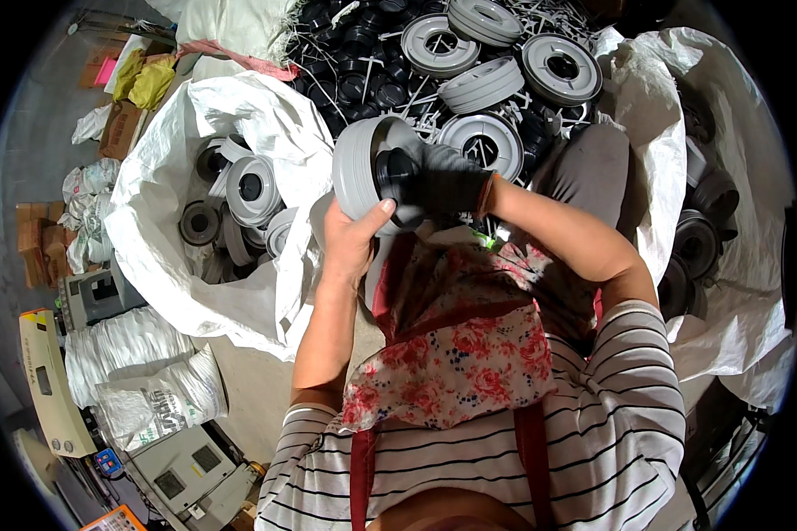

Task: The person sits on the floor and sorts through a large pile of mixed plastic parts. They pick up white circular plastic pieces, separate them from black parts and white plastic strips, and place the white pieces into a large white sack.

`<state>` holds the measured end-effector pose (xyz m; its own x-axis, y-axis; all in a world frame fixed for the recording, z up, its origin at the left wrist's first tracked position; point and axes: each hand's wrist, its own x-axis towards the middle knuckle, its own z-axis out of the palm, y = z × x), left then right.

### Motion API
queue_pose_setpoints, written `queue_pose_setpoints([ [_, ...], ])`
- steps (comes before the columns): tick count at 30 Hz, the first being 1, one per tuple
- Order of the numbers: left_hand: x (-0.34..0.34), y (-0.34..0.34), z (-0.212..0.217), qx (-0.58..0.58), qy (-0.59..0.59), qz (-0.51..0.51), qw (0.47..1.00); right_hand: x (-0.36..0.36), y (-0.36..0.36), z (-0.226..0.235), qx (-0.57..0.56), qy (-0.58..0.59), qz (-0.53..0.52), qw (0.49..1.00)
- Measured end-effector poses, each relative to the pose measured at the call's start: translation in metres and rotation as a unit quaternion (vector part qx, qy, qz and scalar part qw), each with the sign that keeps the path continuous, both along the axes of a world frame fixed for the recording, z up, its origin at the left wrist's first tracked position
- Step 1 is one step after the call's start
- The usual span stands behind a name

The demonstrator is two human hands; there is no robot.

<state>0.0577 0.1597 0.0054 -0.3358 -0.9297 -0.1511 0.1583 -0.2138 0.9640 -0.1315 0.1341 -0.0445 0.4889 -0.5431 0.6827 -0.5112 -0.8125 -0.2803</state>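
In front of my lap, my left hand (350,234) grips a wide, ribbed grey plastic ring part (355,168) by its lower side, the thumb over the rim. The part is tilted with its open side toward the right. My right hand (452,181), in a dark glove, reaches into that opening. Its fingers close round a black round plastic piece (397,173) at the part's middle; the fingertips are partly hidden. Just beyond my hands, several similar grey round parts, one of them a grey wheel-like part (483,143), lie on a heap of black round pieces (354,84).
On the left stands an open white woven sack (137,190) with grey and black round parts inside. Another open white sack (651,106) with dark round parts is at the right. Further left are cardboard boxes (34,243), filled bags (164,403) and a beige machine (53,380).
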Motion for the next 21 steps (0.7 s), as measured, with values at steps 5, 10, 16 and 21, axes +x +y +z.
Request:
queue_pose_setpoints([
  [5,0.0,0.002,0.005,0.026,0.023,0.028,0.999,-0.004,0.0,0.031,0.441,0.015,-0.002,0.897],
  [10,0.003,0.01,0.006,-0.11,-0.159,0.048,0.98,-0.001,0.002,0.023,0.218,0.042,-0.025,0.975],
  [16,0.062,-0.037,0.051,-0.353,-0.403,0.27,0.8,-0.027,-0.037,0.008,0.186,0.091,-0.19,0.96],
  [21,0.076,-0.048,0.058,-0.267,-0.203,0.301,0.893,-0.097,-0.078,0.009,0.314,0.35,-0.347,0.811],
])
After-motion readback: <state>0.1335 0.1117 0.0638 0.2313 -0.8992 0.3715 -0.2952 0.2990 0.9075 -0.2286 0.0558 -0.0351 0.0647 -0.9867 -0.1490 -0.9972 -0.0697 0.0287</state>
